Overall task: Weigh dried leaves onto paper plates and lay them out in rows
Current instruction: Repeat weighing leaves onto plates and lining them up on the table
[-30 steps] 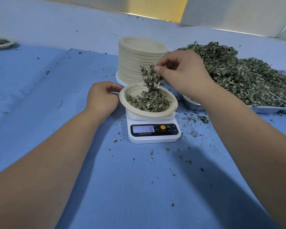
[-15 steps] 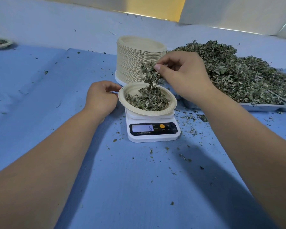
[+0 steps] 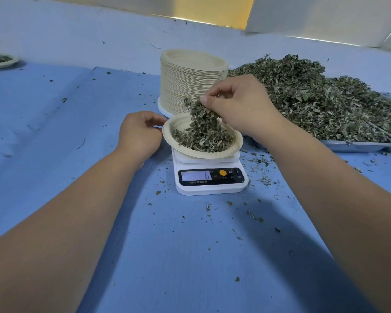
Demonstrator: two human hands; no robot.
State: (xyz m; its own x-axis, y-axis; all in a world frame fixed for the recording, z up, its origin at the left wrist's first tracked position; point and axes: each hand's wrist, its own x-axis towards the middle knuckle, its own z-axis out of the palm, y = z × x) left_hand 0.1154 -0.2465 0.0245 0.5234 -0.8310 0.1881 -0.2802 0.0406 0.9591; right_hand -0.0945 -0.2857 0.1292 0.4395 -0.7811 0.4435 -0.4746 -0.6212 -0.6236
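1. Dried leaves point(image 3: 203, 138): loose pile in paper plate point(image 3: 212, 155), which sits on the pan of the scale point(image 3: 212, 187), mid table point(image 3: 77, 114). Display reads 6.
2. R hand point(image 3: 242, 107) is over the plate, above the scale's back edge. Its fingers point(image 3: 215, 92) are bunched w/ thumb, pinching a clump point(image 3: 201, 111) of leaves that hangs down to the pile.
3. L hand point(image 3: 140, 134) is just left of scale. Its fingers point(image 3: 155, 119) are curled, tips at plate's left rim; can't tell if they actually grip it.
4. Plate stack point(image 3: 190, 86): tall, right behind scale.
5. Metal tray point(image 3: 357, 145) is behind-right of scale, carrying the bulk heap point(image 3: 314, 102) of the same leaves, piled well above its rim.
6. Filled plate point(image 3: 0, 62) lies far behind-left of scale at frame edge, leaves in it.
7. Crumbs point(image 3: 253, 215) are scattered on the blue table cover, mostly in front & right of scale.
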